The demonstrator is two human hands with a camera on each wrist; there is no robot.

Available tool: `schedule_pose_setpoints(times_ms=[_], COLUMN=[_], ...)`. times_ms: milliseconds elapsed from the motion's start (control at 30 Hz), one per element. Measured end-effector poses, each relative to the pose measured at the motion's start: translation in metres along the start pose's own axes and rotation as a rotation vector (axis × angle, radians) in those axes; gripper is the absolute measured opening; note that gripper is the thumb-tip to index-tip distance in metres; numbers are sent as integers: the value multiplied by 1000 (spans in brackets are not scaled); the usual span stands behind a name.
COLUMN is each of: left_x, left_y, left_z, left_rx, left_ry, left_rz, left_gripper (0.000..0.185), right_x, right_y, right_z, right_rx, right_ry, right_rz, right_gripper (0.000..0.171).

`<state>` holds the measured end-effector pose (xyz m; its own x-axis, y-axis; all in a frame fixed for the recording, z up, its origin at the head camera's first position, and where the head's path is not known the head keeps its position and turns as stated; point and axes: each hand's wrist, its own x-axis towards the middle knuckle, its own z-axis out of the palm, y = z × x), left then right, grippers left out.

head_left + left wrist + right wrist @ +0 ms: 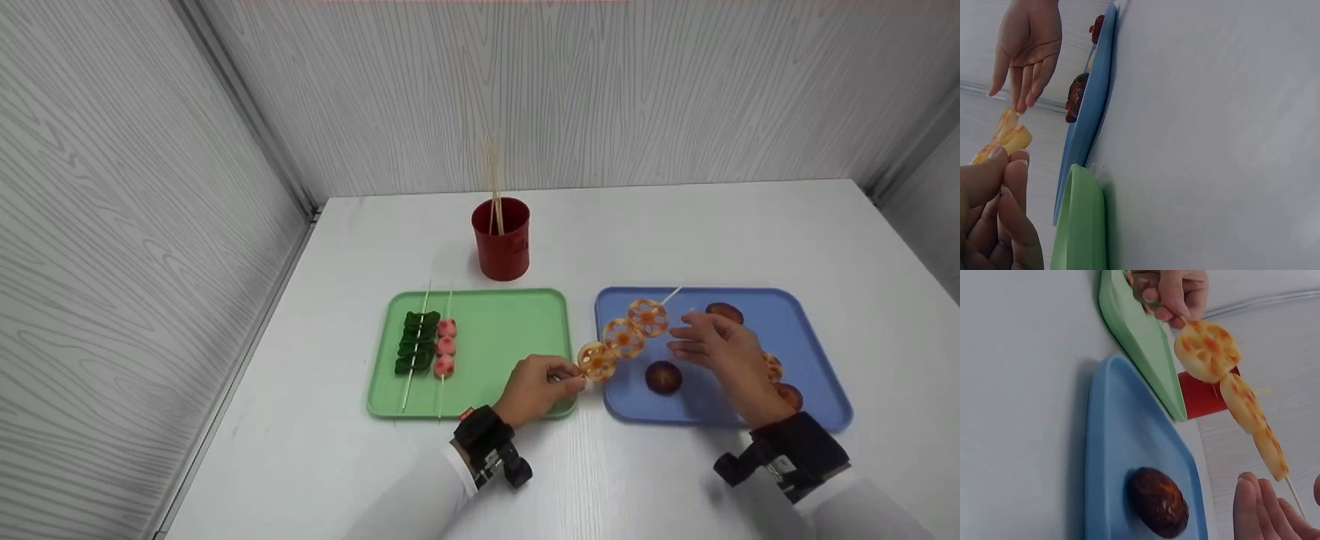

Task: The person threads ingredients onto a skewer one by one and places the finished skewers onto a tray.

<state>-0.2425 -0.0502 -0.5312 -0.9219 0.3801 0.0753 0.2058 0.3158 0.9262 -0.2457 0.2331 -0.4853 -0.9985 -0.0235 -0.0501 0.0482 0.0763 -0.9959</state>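
A bamboo skewer carries three orange lotus-root slices (623, 337), slanting above the gap between the two trays. My left hand (564, 379) pinches its lower end next to the lowest slice (1207, 351). My right hand (694, 337) hovers over the blue tray (817, 330) with fingers straight, just right of the top slice, holding nothing. In the right wrist view the skewer's bare tip (1296, 496) runs close by my right fingertips (1264, 512). The left wrist view has my left fingers (1002, 185) pinched below the slices (1008, 138) and my right hand (1024, 62) above them.
The green tray (517, 322) holds a green-pepper skewer (416, 343) and a pink-ball skewer (445, 347). Dark mushroom slices (664, 377) lie in the blue tray. A red cup (501, 240) of spare sticks stands behind the trays. Grey walls close off the left and back.
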Motion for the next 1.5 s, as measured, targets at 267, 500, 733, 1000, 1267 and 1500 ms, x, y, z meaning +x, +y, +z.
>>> schedule_pose_setpoints(times_ms=[267,500,733,1000,1267,1500], left_x=[-1,-1,-1,-1,-1,-4], left_y=[2,2,-1,-2,-1,0], left_z=[-1,0,-1,-1,-2,-2], left_rx=[-3,-15,-28,-24,-10,-26], left_ry=[-4,-8,-4,-1,3,-3], left_rz=[-23,-42,-17,5,0,8], left_gripper=[15,15,14,12,13,14], right_x=[9,8,7,4,4,3], right_y=[-2,1,-1,0,4,9], right_z=[-35,-60,-72,-77,-77,-68], right_rx=[-475,-908,-1128,-1156,-1140,-1172], right_ry=[158,116,-1,-48,-50,-10], right_rz=[-80,-167,-16,75,34,-82], right_gripper=[50,40,37,26,23,25])
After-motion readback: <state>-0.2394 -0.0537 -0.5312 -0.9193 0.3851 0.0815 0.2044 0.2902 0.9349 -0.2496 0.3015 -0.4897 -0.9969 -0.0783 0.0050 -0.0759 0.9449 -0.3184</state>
